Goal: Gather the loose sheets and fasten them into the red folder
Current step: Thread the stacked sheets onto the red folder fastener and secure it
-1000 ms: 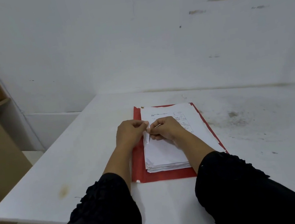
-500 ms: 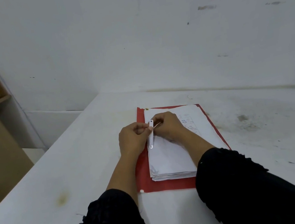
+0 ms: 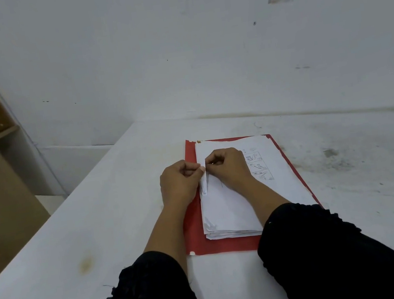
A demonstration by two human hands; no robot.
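Red card shows all round the stack of white paper sheets [image 3: 227, 211], because the flat red card folder [image 3: 192, 226] is spread open on the white tabletop [image 3: 98, 214] and the sheets are piled on top of it. The stack is set toward the folder's right side, so a wide red strip is left bare along the folder's left edge. The sheets look gathered already, though their near edges are a bit uneven.

A thin white fastener strip [image 3: 204, 181] is held up at the left edge of the stack, near the folder's far end. It is pinched at its top by the curled fingers of the left hand [image 3: 180, 181]. The right hand [image 3: 227, 164] is closed too, with its fingertips pinched just beside the strip's top; a very thin thing seems to be held there, but what it is cannot be told. Both hands are probably kept close together so the strip can be fitted over the sheets and pressed down. The fastening does not look done yet, since the strip is not lying flat.

Small drawings in boxes are printed down the top sheet's right side. Some tiny print may be there too, but no words can be read. No brand is seen.
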